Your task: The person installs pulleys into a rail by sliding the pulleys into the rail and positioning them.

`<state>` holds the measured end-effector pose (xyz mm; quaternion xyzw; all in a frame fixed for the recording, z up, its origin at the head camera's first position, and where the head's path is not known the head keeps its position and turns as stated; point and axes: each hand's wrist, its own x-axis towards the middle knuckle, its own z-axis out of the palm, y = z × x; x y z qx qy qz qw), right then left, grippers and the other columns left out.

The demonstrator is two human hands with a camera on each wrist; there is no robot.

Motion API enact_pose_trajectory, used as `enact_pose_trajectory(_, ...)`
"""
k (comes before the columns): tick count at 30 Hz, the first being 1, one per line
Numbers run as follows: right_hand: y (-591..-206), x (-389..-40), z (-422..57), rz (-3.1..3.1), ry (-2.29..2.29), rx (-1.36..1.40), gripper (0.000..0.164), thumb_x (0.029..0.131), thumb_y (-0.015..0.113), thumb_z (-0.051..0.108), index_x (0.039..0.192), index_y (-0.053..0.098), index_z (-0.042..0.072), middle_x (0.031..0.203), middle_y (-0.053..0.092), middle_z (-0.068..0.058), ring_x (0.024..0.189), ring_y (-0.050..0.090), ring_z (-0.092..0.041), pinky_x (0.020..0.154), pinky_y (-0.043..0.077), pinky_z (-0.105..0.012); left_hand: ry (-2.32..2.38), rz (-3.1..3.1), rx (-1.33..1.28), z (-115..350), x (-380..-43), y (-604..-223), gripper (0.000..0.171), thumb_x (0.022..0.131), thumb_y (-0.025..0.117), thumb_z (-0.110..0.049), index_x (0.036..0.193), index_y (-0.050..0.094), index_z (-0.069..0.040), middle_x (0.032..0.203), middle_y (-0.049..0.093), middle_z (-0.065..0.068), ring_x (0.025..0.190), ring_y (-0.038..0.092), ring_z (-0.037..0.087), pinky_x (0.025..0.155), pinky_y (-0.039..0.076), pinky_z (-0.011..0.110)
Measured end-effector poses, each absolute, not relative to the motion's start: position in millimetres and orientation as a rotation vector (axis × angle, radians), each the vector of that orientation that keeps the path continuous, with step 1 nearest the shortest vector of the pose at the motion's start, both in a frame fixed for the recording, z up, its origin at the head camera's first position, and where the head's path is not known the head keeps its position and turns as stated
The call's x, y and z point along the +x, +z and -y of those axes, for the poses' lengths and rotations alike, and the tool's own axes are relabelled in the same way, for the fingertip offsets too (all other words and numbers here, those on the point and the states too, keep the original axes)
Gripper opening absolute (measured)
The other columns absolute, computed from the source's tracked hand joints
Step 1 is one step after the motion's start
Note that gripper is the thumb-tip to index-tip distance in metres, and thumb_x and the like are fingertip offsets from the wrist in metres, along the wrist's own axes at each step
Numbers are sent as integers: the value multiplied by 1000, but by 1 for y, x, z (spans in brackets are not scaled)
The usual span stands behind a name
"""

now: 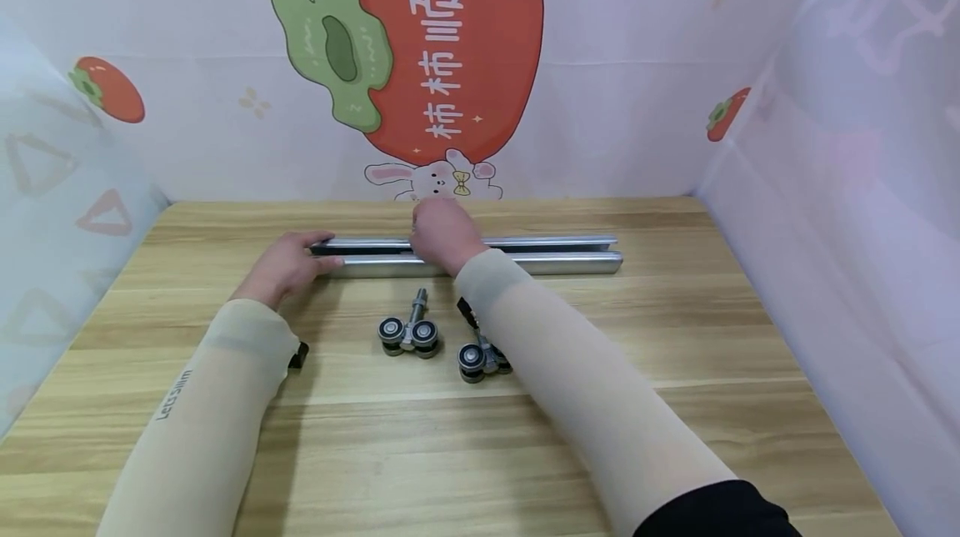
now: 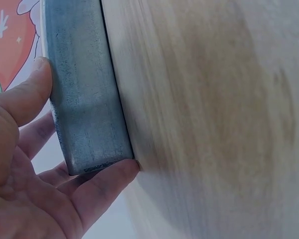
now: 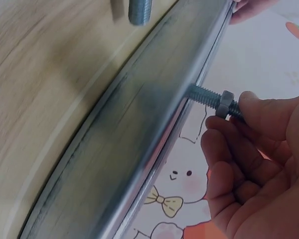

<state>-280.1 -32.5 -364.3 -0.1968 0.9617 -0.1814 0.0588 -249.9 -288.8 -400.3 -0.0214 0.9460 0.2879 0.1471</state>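
Behind two wheeled trolleys [image 1: 408, 335], the left grip [image 1: 288, 263] holds a metal rail [image 1: 551, 264], the right grip [image 1: 444, 234] over its middle.

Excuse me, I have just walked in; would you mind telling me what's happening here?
A person is working on a metal rail lying on the wooden table. The left hand holds one end of it, while the right hand pinches a threaded bolt, fitted with a nut, at the rail's slot. Two roller assemblies lie nearer the person, one partly hidden.
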Motion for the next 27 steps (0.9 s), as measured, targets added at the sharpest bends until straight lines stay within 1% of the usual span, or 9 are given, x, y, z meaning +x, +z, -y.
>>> enact_pose_trajectory(8, -371, -280, 58, -2925, -565, -610, 18, 100, 59, 18, 83, 65, 17, 78, 62, 4, 70, 56, -15, 61, 48, -25, 800, -2742, -53, 289, -249, -399, 74, 97, 64, -46, 155, 36, -10, 154, 25, 33, 139, 21, 54, 108, 19, 69)
enact_pose_trajectory(10, -372, -280, 64, -2943, -552, -609, 18, 100, 59, 19, 83, 65, 18, 79, 61, 5, 73, 56, -13, 65, 49, -26, 806, -2739, -55, 288, -249, -399, 74, 97, 64, -45, 155, 36, -10, 154, 26, 33, 139, 22, 54, 108, 19, 69)
enact_pose_trajectory(12, -371, -280, 69, -2960, -533, -618, 18, 100, 60, 20, 83, 65, 19, 79, 62, 6, 76, 57, -11, 79, 50, -26, 813, -2739, -60, 288, -250, -399, 73, 96, 64, -45, 155, 36, -10, 154, 26, 33, 138, 22, 54, 108, 19, 69)
enact_pose_trajectory(13, -371, -280, 72, -2962, -536, -623, 18, 100, 60, 20, 82, 65, 19, 78, 62, 7, 76, 57, -11, 81, 50, -26, 814, -2742, -61, 289, -250, -400, 73, 96, 65, -44, 154, 37, -10, 154, 27, 33, 138, 23, 54, 108, 19, 69)
enact_pose_trajectory(15, -371, -279, 77, -2956, -548, -626, 17, 99, 61, 20, 83, 65, 19, 78, 62, 7, 76, 57, -10, 83, 50, -26, 809, -2752, -61, 289, -250, -401, 72, 96, 65, -44, 154, 38, -10, 153, 29, 32, 138, 24, 53, 108, 20, 68)
enact_pose_trajectory(17, -370, -279, 82, -2944, -558, -620, 16, 99, 61, 20, 84, 65, 19, 77, 61, 7, 74, 58, -10, 80, 51, -26, 804, -2762, -59, 289, -250, -402, 71, 96, 65, -44, 153, 39, -10, 153, 30, 32, 138, 25, 52, 108, 21, 67)
enact_pose_trajectory(19, -370, -278, 86, -2926, -583, -606, 14, 99, 62, 20, 86, 66, 18, 77, 61, 7, 73, 58, -11, 67, 50, -26, 806, -2767, -50, 289, -250, -403, 70, 96, 65, -44, 153, 40, -9, 153, 31, 31, 138, 26, 52, 109, 21, 66)
enact_pose_trajectory(20, -370, -279, 88, -2923, -582, -604, 12, 99, 62, 21, 87, 66, 19, 78, 61, 7, 73, 58, -11, 65, 49, -26, 809, -2768, -46, 288, -250, -403, 70, 96, 65, -44, 153, 40, -10, 153, 30, 31, 138, 26, 51, 109, 21, 66)
enact_pose_trajectory(27, -372, -280, 101, -2891, -613, -611, 10, 99, 63, 22, 92, 69, 18, 80, 62, 8, 74, 57, -11, 68, 49, -25, 827, -2773, -33, 287, -250, -402, 68, 97, 65, -41, 151, 42, -7, 152, 33, 31, 138, 28, 50, 109, 23, 64)
